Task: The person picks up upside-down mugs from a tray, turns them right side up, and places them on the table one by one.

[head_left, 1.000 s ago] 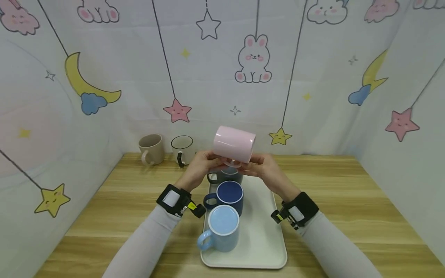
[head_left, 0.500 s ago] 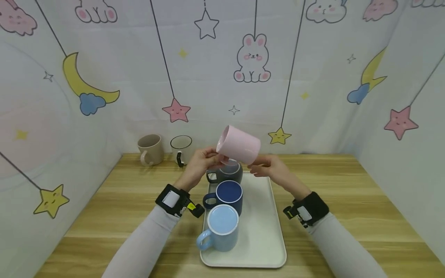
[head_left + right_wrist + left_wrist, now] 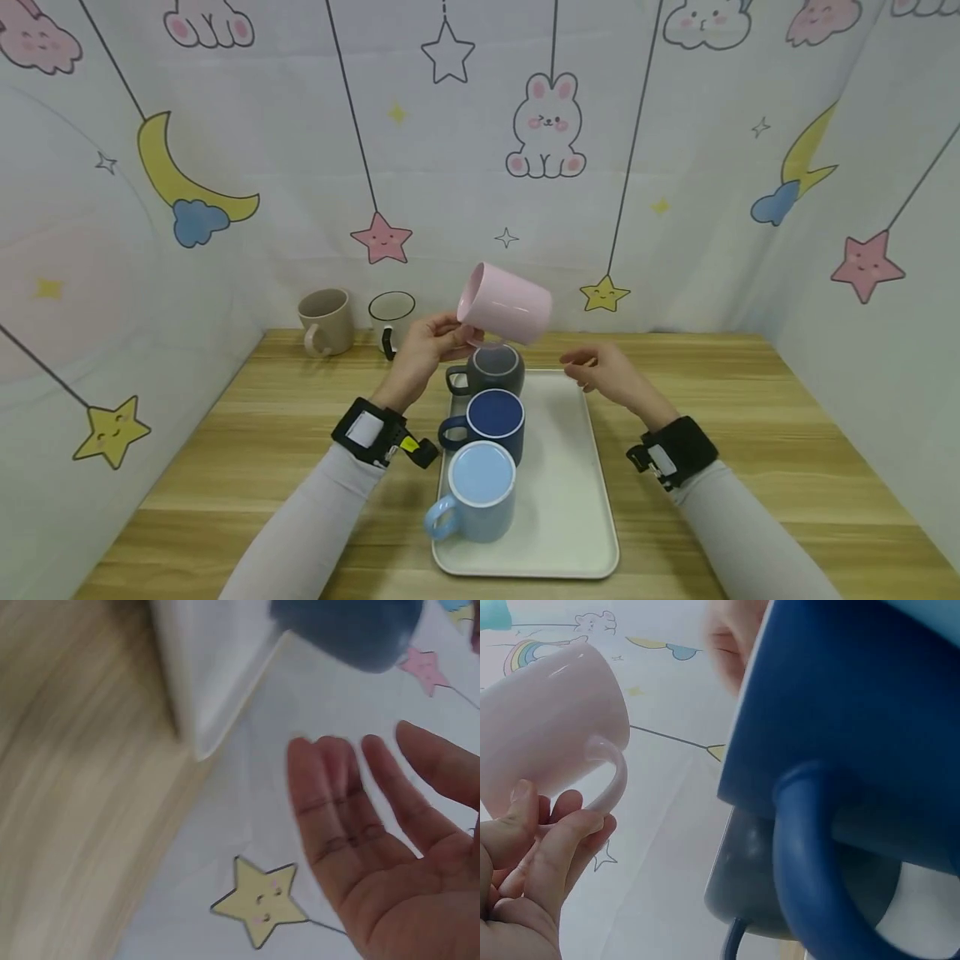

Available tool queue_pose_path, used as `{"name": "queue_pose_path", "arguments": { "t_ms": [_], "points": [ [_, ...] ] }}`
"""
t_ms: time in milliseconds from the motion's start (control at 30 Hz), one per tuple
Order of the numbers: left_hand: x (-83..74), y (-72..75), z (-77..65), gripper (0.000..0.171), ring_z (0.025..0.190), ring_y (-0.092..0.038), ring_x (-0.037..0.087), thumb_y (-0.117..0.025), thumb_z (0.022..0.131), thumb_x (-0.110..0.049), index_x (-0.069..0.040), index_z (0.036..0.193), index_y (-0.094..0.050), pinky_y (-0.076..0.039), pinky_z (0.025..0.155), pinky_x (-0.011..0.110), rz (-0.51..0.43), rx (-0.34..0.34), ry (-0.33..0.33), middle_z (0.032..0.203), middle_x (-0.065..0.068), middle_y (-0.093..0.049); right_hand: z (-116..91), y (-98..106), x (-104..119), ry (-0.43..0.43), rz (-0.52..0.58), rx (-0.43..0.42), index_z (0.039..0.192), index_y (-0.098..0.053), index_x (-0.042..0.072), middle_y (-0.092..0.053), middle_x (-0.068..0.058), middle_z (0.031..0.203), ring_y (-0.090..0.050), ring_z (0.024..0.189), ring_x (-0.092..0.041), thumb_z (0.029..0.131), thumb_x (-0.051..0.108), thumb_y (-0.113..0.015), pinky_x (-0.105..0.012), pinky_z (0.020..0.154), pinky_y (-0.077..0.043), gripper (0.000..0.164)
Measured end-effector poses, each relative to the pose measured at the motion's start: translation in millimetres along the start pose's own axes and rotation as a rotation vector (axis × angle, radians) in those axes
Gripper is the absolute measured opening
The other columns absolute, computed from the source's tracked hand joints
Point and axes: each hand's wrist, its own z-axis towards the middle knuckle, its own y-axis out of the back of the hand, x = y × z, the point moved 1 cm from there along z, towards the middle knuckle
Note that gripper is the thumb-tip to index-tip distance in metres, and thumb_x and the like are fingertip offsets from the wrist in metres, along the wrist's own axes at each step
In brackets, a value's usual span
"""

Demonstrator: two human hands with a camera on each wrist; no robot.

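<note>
A pink mug (image 3: 507, 305) hangs tilted on its side above the far end of the tray, its mouth turned to the left. My left hand (image 3: 429, 350) pinches the mug's handle between thumb and fingers, plain in the left wrist view, where the pink mug (image 3: 562, 727) is at the upper left. To the right of the mug, my right hand (image 3: 611, 379) is in the air, apart from it, fingers loosely bent and holding nothing. Below stand a dark grey mug (image 3: 497, 372), a navy mug (image 3: 497, 421) and a light blue mug (image 3: 482, 492), all bottom up with handles to the left.
The white tray (image 3: 562, 500) carries the three upturned mugs along its left side. On the wooden table (image 3: 300, 433), at the back left, stand a beige mug (image 3: 327, 321) and a white mug (image 3: 397, 321) with a dark rim. A printed curtain (image 3: 450, 183) closes off the back.
My right hand has let go of the pink mug and moved away to the right. The left hand keeps the handle; the mug has turned so its mouth shows on the left.
</note>
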Motion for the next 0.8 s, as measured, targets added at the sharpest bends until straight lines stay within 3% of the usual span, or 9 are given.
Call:
{"name": "queue_pose_path", "arguments": {
  "t_ms": [167, 267, 500, 800],
  "points": [
    [-2.1, 6.8, -0.9, 0.028, 0.1, -0.069, 0.024, -0.062, 0.096, -0.011, 0.004, 0.12, -0.063, -0.056, 0.088, 0.038, -0.025, -0.06, -0.022, 0.106, 0.017, -0.07, 1, -3, -19, -0.111, -0.115, 0.031, 0.122, -0.061, -0.007, -0.062, -0.017, 0.097, -0.061, 0.081, -0.033, 0.095, 0.008, -0.062, -0.043, 0.066, -0.059, 0.031],
    [-2.6, 10.3, -1.7, 0.027, 0.099, -0.069, 0.022, -0.063, 0.096, -0.013, 0.003, 0.118, -0.064, -0.056, 0.087, 0.036, -0.034, -0.084, -0.044, 0.104, 0.015, -0.07, 0, -3, -22, -0.165, -0.093, 0.047, 0.124, -0.06, -0.007, -0.06, -0.018, 0.099, -0.061, 0.08, -0.032, 0.093, 0.007, -0.064, -0.041, 0.064, -0.06, 0.033],
    [-1.2, 16.9, -1.7, 0.028, 0.099, -0.069, 0.021, -0.063, 0.096, -0.013, 0.003, 0.119, -0.064, -0.057, 0.086, 0.033, -0.035, -0.148, -0.047, 0.104, 0.015, -0.069, -1, -2, -23, -0.194, -0.048, 0.055, 0.126, -0.057, -0.007, -0.058, -0.019, 0.104, -0.06, 0.082, -0.031, 0.094, 0.006, -0.062, -0.041, 0.066, -0.06, 0.035],
    [1.4, 21.0, -2.7, 0.028, 0.095, -0.068, 0.02, -0.062, 0.096, -0.009, 0.008, 0.118, -0.062, -0.057, 0.085, 0.032, -0.045, -0.254, -0.034, 0.108, 0.023, -0.066, -2, -9, -30, -0.26, -0.045, 0.092, 0.124, -0.057, -0.01, -0.059, -0.018, 0.092, -0.064, 0.067, -0.025, 0.09, -0.002, -0.064, -0.037, 0.062, -0.059, 0.035]
  ]
}}
